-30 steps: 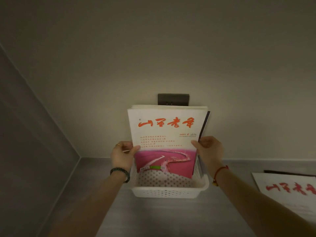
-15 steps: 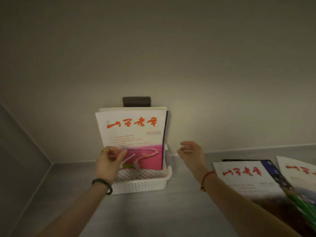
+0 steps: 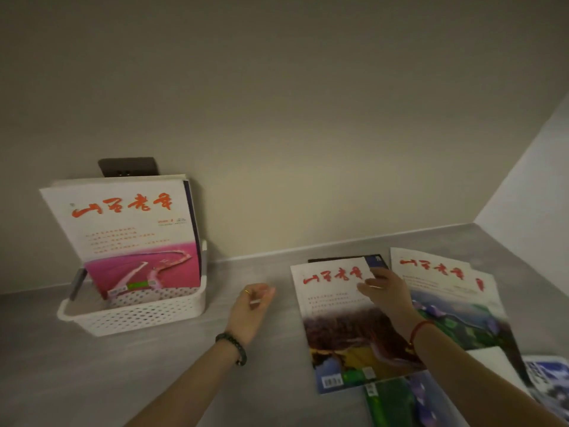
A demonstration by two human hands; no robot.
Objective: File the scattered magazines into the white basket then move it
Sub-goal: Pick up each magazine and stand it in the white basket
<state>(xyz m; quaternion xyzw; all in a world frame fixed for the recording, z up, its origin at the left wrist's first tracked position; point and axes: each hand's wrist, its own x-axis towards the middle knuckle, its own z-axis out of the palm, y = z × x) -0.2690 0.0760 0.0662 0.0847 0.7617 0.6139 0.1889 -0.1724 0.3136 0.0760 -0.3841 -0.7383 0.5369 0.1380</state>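
Observation:
A white perforated basket (image 3: 135,315) stands at the left against the wall. Several magazines stand upright in it, the front one (image 3: 129,229) white and pink with red lettering. Scattered magazines lie flat at the right: one with a brown and yellow landscape cover (image 3: 338,328), one with a blue-green cover (image 3: 452,300), a dark one (image 3: 341,259) underneath, and others at the lower right (image 3: 397,402). My right hand (image 3: 386,292) rests on the top right corner of the landscape magazine, fingers spread. My left hand (image 3: 251,309) hovers empty over the counter between basket and magazines.
The grey counter (image 3: 92,380) meets a beige wall behind and a white side wall (image 3: 535,192) at the right. A dark wall socket (image 3: 127,167) shows above the basket's magazines. Another magazine (image 3: 551,380) lies at the far right edge.
Both hands let go of the pink magazine, which now stands in the basket. My view and hands swung right; my right hand landed on a scattered magazine.

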